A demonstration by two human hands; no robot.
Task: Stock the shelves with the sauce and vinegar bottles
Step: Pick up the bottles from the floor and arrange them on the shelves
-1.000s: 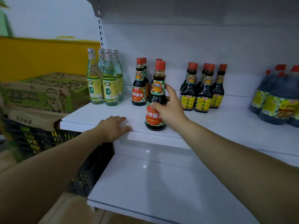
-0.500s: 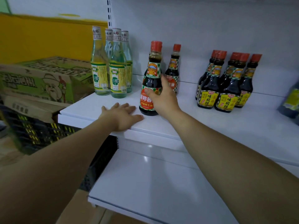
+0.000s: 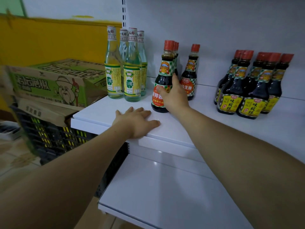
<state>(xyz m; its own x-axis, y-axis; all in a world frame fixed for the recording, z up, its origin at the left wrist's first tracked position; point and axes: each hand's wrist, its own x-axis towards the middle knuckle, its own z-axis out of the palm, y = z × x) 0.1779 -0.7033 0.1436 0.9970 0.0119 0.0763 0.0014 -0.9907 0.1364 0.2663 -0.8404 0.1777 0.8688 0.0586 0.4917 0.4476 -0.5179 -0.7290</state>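
On a white upper shelf [image 3: 206,129], a soy sauce bottle [image 3: 165,80] stands upright in a person's grasp.
Clear vinegar bottles [image 3: 132,76] stand to its left and yellow-labelled sauce bottles [image 3: 247,91] well to the right. The right hand [image 3: 175,95] wraps the bottle's lower body. The left hand [image 3: 137,121] lies flat, fingers straight, at the shelf's near edge.

Vinegar bottle [image 3: 132,71] label: 白醋; sauce bottle [image 3: 162,80] neck: 180天

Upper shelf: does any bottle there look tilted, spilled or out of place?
No. The white vinegar bottles, the soy sauce bottle in the right hand and the yellow-labelled sauce bottles stand upright; no spill shows. Only the lower cardboard box beside the shelf looks crushed.
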